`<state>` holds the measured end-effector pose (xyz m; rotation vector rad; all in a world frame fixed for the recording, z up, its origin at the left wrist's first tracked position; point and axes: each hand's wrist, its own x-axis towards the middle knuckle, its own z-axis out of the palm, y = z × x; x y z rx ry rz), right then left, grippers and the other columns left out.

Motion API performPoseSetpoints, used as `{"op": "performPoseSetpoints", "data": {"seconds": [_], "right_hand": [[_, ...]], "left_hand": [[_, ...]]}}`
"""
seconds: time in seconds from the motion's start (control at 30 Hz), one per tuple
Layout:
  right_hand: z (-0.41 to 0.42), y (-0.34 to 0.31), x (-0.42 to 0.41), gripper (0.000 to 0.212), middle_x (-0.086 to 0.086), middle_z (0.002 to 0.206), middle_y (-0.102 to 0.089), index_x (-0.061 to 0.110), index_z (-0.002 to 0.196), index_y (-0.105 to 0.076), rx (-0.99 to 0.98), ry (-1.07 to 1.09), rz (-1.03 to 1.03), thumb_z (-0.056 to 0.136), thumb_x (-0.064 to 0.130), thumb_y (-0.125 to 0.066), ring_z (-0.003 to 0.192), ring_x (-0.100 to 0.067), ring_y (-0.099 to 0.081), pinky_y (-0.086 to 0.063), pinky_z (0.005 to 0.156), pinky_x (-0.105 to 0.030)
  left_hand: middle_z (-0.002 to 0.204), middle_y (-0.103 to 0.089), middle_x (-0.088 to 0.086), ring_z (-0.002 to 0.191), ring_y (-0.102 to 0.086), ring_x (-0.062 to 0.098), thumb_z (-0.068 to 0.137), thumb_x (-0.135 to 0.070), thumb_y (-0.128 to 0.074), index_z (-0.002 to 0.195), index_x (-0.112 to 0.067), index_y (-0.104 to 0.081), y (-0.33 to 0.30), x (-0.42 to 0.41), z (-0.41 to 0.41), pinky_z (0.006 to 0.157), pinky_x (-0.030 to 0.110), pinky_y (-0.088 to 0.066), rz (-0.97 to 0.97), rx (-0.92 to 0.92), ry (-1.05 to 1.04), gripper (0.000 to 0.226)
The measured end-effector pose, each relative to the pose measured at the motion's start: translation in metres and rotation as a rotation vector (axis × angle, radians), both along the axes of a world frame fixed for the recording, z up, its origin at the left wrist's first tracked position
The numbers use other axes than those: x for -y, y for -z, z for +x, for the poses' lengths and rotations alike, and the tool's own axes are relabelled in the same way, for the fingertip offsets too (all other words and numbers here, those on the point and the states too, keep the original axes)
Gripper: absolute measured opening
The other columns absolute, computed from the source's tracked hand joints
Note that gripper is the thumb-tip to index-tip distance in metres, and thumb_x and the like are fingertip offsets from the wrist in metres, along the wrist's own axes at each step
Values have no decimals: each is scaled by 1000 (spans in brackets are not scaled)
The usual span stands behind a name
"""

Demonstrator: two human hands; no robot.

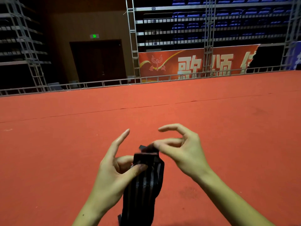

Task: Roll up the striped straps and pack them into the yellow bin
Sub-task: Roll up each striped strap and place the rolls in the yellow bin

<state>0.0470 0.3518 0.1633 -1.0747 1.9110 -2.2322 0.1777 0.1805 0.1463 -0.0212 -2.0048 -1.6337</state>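
The left hand (112,170) pinches the dark striped strap (143,185) between thumb and curled fingers, index finger held out straight. The right hand (182,152) appears to pinch the strap's folded top end, though blur hides the grip. Beyond the strap spreads the red carpet (211,111), then a railing (97,83) and a red banner (192,62).
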Motion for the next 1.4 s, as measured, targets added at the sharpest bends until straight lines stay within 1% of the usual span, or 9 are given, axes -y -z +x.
{"op": "performPoseSetpoints", "data": {"seconds": [0.23,0.5,0.7,0.8,0.93,1.03,1.13,1.27,1.4], "right_hand": [[1,1,18,37,-17,98,-82,6,122,-59,336,-74,-161,92,0,-81,92,-29,-81,-67,75,-44],[2,13,15,14,-5,114,-80,11,109,-78,-77,-88,-9,105,4,-66,110,-26,-77,-66,87,-48],[2,22,14,18,10,124,-73,22,109,-85,-297,-22,129,92,18,-86,119,-17,-72,-64,85,-31],[-4,25,16,7,9,109,-79,17,99,-85,-254,-3,130,93,13,-84,107,-17,-75,-61,87,-35],[-6,26,13,4,5,103,-80,11,97,-83,-122,-77,128,96,9,-80,105,-17,-76,-59,94,-35],[-3,23,12,5,1,111,-81,9,99,-83,-92,-112,140,96,8,-80,110,-18,-76,-61,98,-46],[0,18,13,6,2,115,-81,10,101,-83,-94,-122,149,97,8,-79,112,-17,-76,-61,98,-49],[2,11,14,5,0,112,-80,14,100,-83,-147,-112,172,97,13,-79,110,-18,-76,-60,95,-53],[5,3,10,4,6,125,-76,12,98,-79,-157,-173,159,100,10,-76,116,-15,-74,-64,93,-43]], "left_hand": [[108,-84,8,103,-79,41,82,-9,-84,156,-46,-43,0,-2,-2,98,50,-63,25,11,-8,92],[100,-85,8,93,-83,29,80,-13,-87,145,-40,-56,0,1,-6,86,42,-67,88,10,-98,76],[100,-85,4,90,-82,39,83,-16,-88,145,-47,-54,1,-3,-8,89,55,-66,50,-9,-106,77],[106,-84,1,85,-73,53,86,-21,-87,148,-57,-49,5,-1,-7,86,60,-63,-59,-9,-94,81],[101,-82,7,81,-72,34,96,-37,-70,151,-49,-51,6,4,-9,72,40,-58,-80,-59,-114,59],[98,-82,8,79,-75,24,98,-27,-70,144,-36,-60,-2,8,-14,60,38,-59,-35,-113,-168,48],[102,-83,8,91,-79,27,94,-17,-76,144,-32,-61,-12,10,-16,64,44,-64,-37,-122,-126,54],[98,-84,6,90,-82,26,91,-11,-81,143,-30,-60,-21,7,-17,73,28,-64,-17,-158,-138,60],[92,-84,9,88,-83,25,90,-6,-83,141,-27,-60,-22,11,-23,75,26,-64,104,-208,-263,60]]}}
